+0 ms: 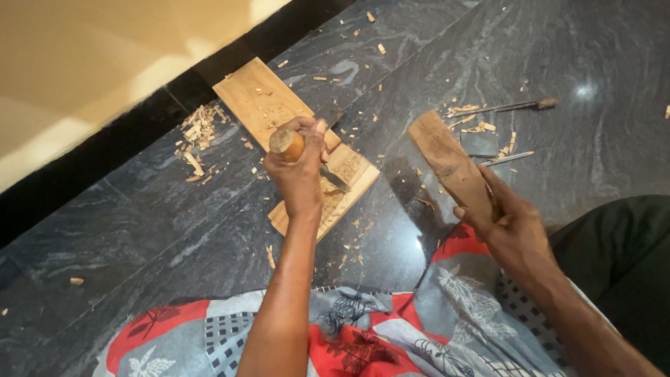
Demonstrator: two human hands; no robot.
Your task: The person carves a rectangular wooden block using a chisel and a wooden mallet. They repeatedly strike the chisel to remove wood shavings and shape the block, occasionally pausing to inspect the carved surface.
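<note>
A long pale wooden plank [259, 98] with carved patterns lies on the dark stone floor. My left hand [300, 167] grips a chisel with a round wooden handle [287, 144], its metal blade set against the carved part of the plank. My right hand [513, 223] holds a flat brown wooden mallet [447, 164] raised off to the right of the chisel, apart from it.
Wood chips [197, 129] lie heaped left of the plank and scattered about. Two thin metal carving tools [513, 106] and a small dark flat stone [479, 143] lie at the upper right. A black skirting and cream wall [84, 56] run along the upper left. Patterned cloth [377, 335] covers my lap.
</note>
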